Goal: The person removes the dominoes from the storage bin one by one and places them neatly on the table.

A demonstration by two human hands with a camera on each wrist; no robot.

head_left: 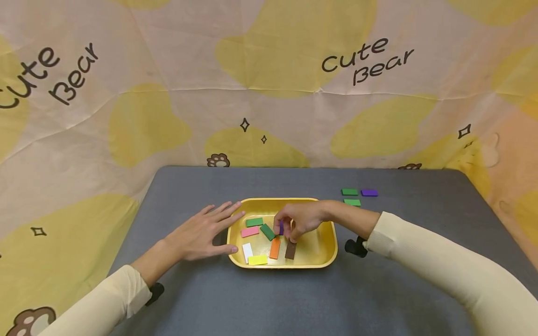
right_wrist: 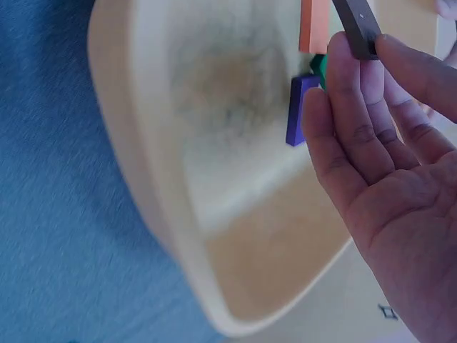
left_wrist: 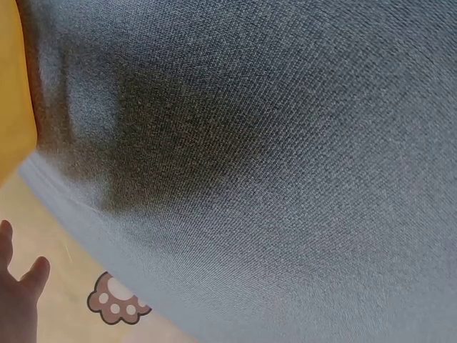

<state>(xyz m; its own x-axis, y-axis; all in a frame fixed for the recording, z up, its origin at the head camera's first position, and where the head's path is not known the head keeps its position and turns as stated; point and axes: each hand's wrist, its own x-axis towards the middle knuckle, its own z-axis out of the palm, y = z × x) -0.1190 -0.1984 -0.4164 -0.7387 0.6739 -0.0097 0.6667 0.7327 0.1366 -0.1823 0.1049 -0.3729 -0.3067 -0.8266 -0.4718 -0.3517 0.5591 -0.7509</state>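
Right hand (head_left: 300, 223) over the middle of the yellow tray (head_left: 328, 254), grip narrowed on the purple block (right_wrist: 298, 108), apparently pinched on edge between thumb and fingers, with the brown block (head_left: 290, 250) under the fingertips at about 6 o'clock. Left hand (head_left: 201, 233) flat and wide on the bench (head_left: 252, 298), fingertips against the tray's 9 o'clock rim. Best lifted straight up, clear of the dark green block (head_left: 267, 231) and orange block (head_left: 275, 248), tray kept braced.
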